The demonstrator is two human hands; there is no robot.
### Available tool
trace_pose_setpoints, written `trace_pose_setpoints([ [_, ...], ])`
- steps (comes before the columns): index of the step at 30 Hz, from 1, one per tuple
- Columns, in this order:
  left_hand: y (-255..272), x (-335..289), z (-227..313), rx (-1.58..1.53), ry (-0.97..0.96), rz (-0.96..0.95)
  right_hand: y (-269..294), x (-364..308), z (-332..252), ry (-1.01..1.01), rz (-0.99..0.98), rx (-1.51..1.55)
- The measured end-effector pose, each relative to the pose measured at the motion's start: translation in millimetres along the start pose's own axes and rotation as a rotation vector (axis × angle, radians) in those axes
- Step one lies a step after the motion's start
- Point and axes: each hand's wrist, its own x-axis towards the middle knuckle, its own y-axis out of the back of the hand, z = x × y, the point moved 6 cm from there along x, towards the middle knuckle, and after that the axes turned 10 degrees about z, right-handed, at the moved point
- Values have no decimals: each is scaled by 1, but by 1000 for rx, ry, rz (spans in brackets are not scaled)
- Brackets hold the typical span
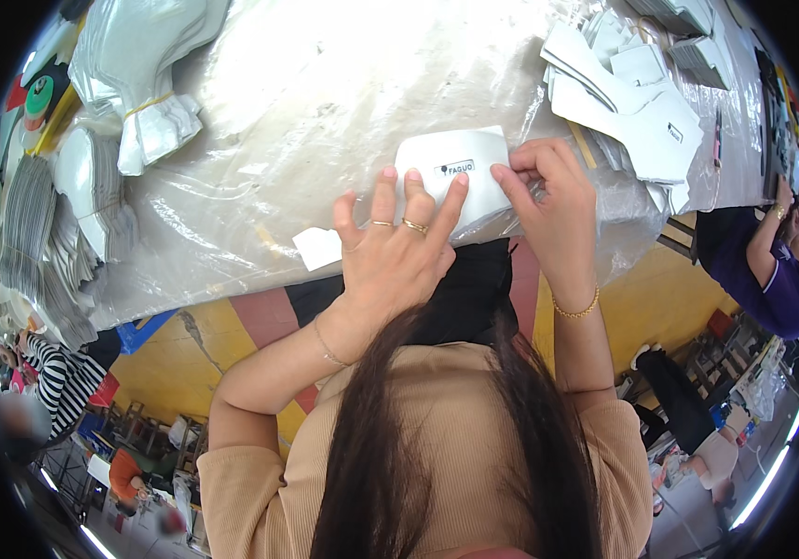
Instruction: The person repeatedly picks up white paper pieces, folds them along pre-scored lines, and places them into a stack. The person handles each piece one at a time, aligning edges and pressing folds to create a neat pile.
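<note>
A white flat cut piece (446,147) with a small dark printed label lies near the front edge of the plastic-covered table. My left hand (395,238) rests with fingers spread and stretched, its fingertips pressing on the lower part of the piece, the index finger just under the label. At the piece's right edge, my right hand (548,191) pinches it between thumb and fingers. A smaller white scrap (317,249) sticks out beside the left hand, partly covered by it.
On the left stand banded stacks of white cut pieces (106,191) and a plastic-wrapped bundle (143,56). To the right is a loose pile of white pieces (628,112), with a pen (718,138) beyond it. A person in purple (772,279) sits at the far right.
</note>
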Motion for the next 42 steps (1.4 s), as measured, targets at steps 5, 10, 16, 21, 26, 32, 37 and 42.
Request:
trace_pose_setpoints([
  [5, 0, 1, 3, 13, 11, -21, -1, 0, 1, 2, -2, 1],
  [10, 1, 5, 7, 30, 26, -42, -3, 0, 1, -24, -6, -2],
  [16, 3, 7, 11, -84, 77, -52, -1, -1, -4, -30, 24, -53],
  [21, -9, 10, 12, -242, -4, -116, -4, -11, -7, 258, 42, -335],
  [26, -17, 6, 2, -401, 7, -168, -24, -33, 3, 550, -192, -629],
  [32, -16, -5, -10, -279, -1, -195, -16, -43, 14, 512, -285, -692],
  [37, -9, -18, -29, -158, 66, -166, -4, -48, 12, 471, -294, -689],
  [42, -5, -20, -20, -205, 116, -130, 4, -56, -6, 410, -255, -732],
])
